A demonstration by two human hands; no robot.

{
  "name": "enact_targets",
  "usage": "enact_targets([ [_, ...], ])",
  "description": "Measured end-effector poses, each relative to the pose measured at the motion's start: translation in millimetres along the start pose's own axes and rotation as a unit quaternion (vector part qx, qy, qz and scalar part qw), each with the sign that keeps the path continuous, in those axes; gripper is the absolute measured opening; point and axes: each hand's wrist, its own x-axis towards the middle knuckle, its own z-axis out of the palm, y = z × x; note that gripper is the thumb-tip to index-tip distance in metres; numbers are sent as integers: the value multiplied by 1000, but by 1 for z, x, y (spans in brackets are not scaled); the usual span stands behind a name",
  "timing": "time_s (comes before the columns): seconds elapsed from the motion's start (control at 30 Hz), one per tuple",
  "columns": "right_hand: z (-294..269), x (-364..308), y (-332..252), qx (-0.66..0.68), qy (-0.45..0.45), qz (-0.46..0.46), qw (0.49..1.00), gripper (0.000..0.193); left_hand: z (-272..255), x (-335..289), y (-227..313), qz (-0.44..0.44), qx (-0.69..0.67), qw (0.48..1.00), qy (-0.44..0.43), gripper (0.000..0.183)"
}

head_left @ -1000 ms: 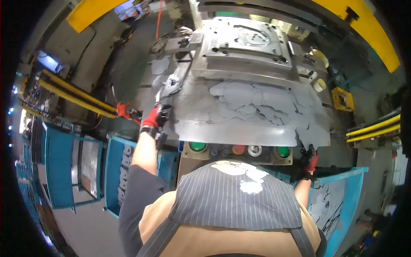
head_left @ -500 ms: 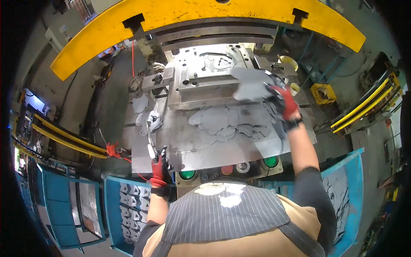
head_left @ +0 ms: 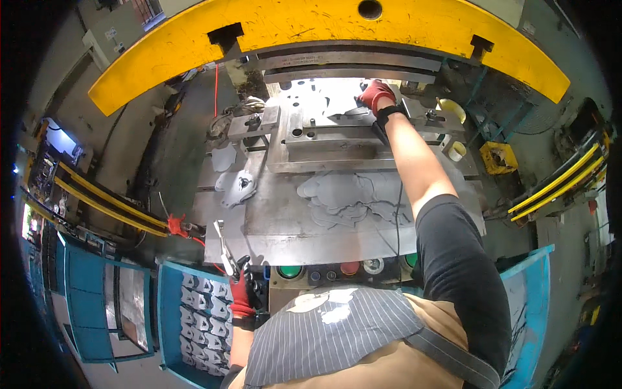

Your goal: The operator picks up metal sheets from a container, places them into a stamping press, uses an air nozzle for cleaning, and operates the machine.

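My right hand (head_left: 378, 96), in a red glove, reaches into the press over the lower die (head_left: 298, 120). Its fingers are closed at the edge of a flat grey sheet-metal blank (head_left: 351, 112), which lies over the die; the fingertips are partly hidden. My left hand (head_left: 241, 293), also red-gloved, stays low by the table's front edge. It is wrapped round a pair of metal tongs (head_left: 223, 247) pointing up and away. Overlapping flat blanks (head_left: 343, 191) lie on the steel table in front of the die. A shaped metal part (head_left: 240, 187) rests at the left.
The yellow press beam (head_left: 304, 29) spans above the die. A button panel with a green button (head_left: 289, 271) sits at the front edge. A blue bin (head_left: 170, 318) of shaped parts stands at left, another blue bin (head_left: 538, 292) at right. Yellow guard rails (head_left: 110, 201) flank the table.
My right hand has carried the blank from the table's right side leftward and onto the die. My left hand with the tongs has drawn back toward me, away from the shaped part.
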Motion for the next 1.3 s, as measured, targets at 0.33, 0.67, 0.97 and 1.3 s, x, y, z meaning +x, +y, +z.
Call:
enact_targets([
  [0.33, 55, 25, 0, -158, -9, -22, 987, 64, 22, 22, -24, 50, 37, 998, -19, 19],
  [0.67, 33, -42, 140, 480, 37, -149, 864, 41, 24, 25, 18, 71, -8, 997, 37, 21],
  [0.97, 116, -426, 339, 524, 128, 200, 818, 28, -87, -13, -80, -85, -142, 963, 213, 27],
  [1.3, 197, -442, 313, 543, -280, 221, 760, 45, -28, 94, -116, 257, 560, 694, -372, 32],
])
